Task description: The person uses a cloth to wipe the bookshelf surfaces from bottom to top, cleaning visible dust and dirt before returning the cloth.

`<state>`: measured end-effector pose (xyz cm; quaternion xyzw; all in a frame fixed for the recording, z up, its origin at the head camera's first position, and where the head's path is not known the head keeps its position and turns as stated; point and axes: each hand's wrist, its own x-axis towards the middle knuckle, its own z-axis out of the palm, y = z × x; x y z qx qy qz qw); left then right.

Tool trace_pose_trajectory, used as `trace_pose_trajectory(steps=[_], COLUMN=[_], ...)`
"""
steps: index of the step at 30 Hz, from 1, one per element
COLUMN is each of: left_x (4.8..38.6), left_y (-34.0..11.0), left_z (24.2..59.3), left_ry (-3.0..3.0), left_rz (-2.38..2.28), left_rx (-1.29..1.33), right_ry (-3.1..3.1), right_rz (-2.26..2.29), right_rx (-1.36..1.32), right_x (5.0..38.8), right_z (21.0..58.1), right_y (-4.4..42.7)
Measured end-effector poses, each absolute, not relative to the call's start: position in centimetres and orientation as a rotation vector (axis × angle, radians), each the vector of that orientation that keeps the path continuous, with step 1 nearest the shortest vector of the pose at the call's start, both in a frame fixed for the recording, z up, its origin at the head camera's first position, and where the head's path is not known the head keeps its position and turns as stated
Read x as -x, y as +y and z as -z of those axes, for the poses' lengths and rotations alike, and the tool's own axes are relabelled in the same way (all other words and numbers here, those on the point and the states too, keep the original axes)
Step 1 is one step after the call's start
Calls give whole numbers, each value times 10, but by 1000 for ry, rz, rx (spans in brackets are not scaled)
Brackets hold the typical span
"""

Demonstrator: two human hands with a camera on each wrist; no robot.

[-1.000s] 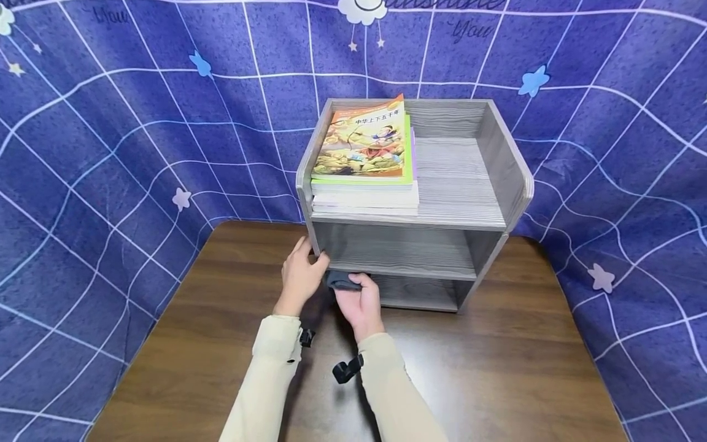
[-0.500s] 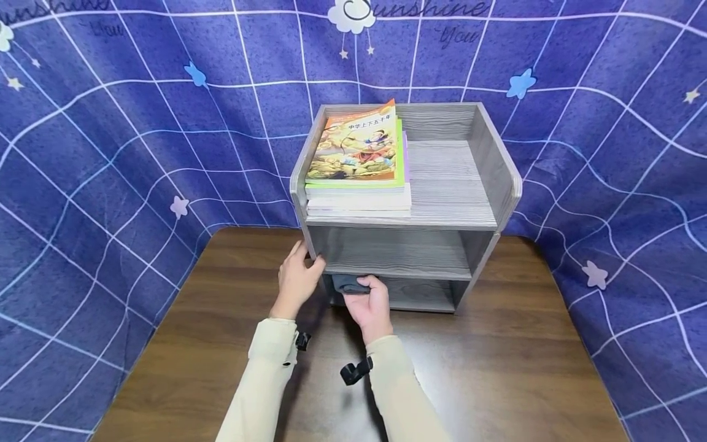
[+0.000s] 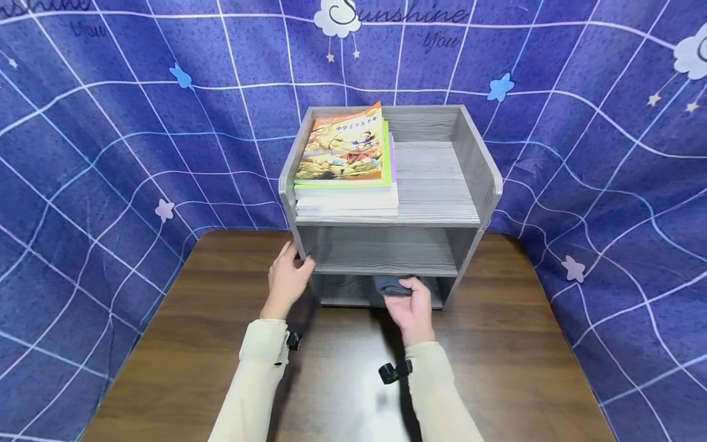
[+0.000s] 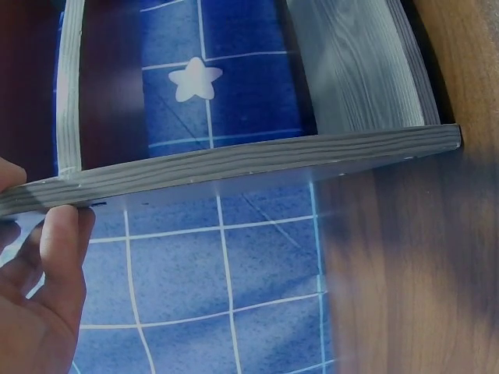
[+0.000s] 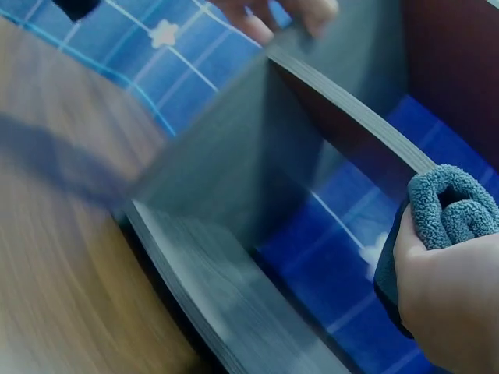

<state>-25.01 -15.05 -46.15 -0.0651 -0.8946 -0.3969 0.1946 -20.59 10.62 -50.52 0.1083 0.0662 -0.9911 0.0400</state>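
Left hand (image 3: 288, 279): fingers grasp the left side panel (image 4: 234, 161) of the shelf unit (image 3: 436, 184). Books (image 3: 345, 150): stacked at left on the top level. Rolled cloth (image 3: 390, 285): at the lower divider's (image 3: 353, 271) front edge, grasped by the right hand (image 3: 411, 310).

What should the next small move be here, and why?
Probably slide the dark cloth rightward along the middle board: the right hand holds it by that board's front edge, short of the right side panel, while the left hand grips the left side panel.
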Motion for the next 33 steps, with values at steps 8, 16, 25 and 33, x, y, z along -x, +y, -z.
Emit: trace_pose_trajectory(steps=[8, 16, 25, 33], left_x=[252, 251, 251, 252], left_y=[-150, -148, -148, -148], left_z=[466, 465, 464, 464], left_ry=[-2503, -2503, -2502, -2508], left_rz=[1104, 1112, 1109, 1114], left_rx=[189, 180, 145, 135], right_ry=[129, 269, 2007, 3215], right_rz=[3121, 3125, 2703, 564], right_rx=[-286, -202, -449, 109], right_x=[195, 192, 193, 198], right_z=[510, 518, 533, 559], right_y=[163, 172, 148, 135])
